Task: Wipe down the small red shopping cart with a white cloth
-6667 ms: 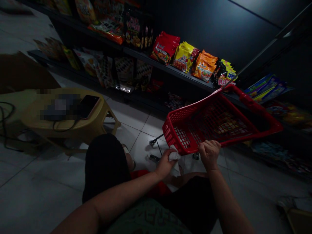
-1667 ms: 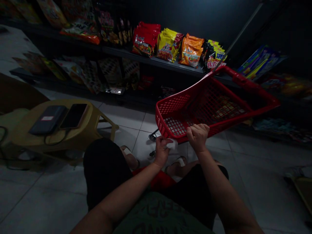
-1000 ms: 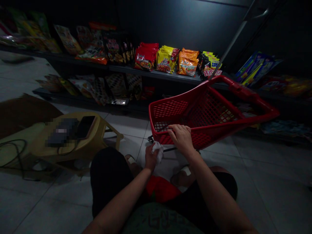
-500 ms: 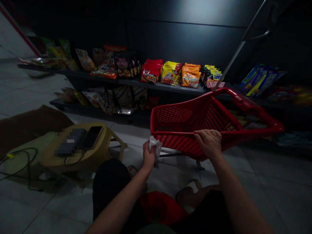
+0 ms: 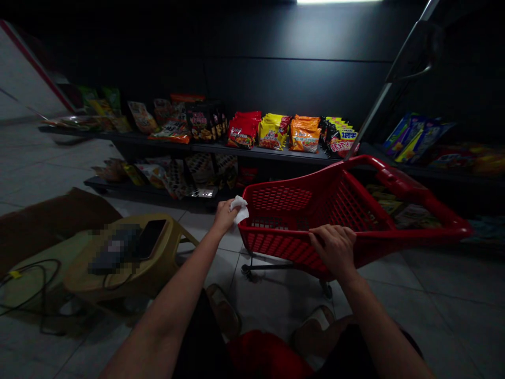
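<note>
A red plastic shopping basket on wheels [image 5: 347, 208] stands on the tiled floor in front of me, its long handle [image 5: 389, 87] rising to the upper right. My left hand [image 5: 224, 215] is closed on a crumpled white cloth [image 5: 240, 209] and holds it against the basket's near left corner. My right hand [image 5: 333, 250] grips the basket's near rim, fingers curled over the edge. My knees and sandalled feet show below.
A yellow plastic stool [image 5: 134, 260] at the left carries a phone and a dark device with cables. Low dark shelves [image 5: 252, 152] along the wall hold rows of snack packets. A brown box [image 5: 51, 216] lies at the far left.
The basket has come down from its tilt to stand level on its wheels. My left hand has risen with the cloth from beneath the basket to its near left corner. My right hand keeps its grip.
</note>
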`<state>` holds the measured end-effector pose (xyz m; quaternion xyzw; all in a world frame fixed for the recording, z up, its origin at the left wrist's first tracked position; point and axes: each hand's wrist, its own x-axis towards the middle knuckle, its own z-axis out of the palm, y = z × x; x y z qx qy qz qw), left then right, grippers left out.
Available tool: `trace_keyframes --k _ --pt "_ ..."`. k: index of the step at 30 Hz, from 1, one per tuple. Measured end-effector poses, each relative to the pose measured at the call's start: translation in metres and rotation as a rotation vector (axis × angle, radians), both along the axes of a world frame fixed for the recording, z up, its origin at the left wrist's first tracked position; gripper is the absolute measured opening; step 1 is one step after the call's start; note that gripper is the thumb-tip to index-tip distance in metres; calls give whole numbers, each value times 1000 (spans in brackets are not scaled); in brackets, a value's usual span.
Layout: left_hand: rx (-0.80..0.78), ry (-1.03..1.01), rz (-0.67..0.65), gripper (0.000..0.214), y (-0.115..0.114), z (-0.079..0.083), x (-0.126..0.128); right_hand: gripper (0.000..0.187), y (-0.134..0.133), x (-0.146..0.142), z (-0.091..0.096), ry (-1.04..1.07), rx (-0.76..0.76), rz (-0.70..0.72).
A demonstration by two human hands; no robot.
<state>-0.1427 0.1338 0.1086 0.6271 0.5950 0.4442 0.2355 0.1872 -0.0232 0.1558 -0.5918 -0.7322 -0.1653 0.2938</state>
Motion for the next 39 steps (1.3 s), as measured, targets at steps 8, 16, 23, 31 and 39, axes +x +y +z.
trace_keyframes --k 8,16,23,31,39 --pt "-63 68 -110 29 -56 -9 1 19 -24 9 2 -17 -56 -3" --pt "102 455 -153 40 -136 13 12 17 -19 12 4 20 -82 34" --pt "354 605 -321 44 -156 19 60 13 -32 -13 4 34 -23 36" --pt "472 532 -503 47 -130 18 34 26 -50 25 25 -9 158 117" --pt "311 476 -400 31 -101 21 27 30 -45 111 52 -68 331 -307"
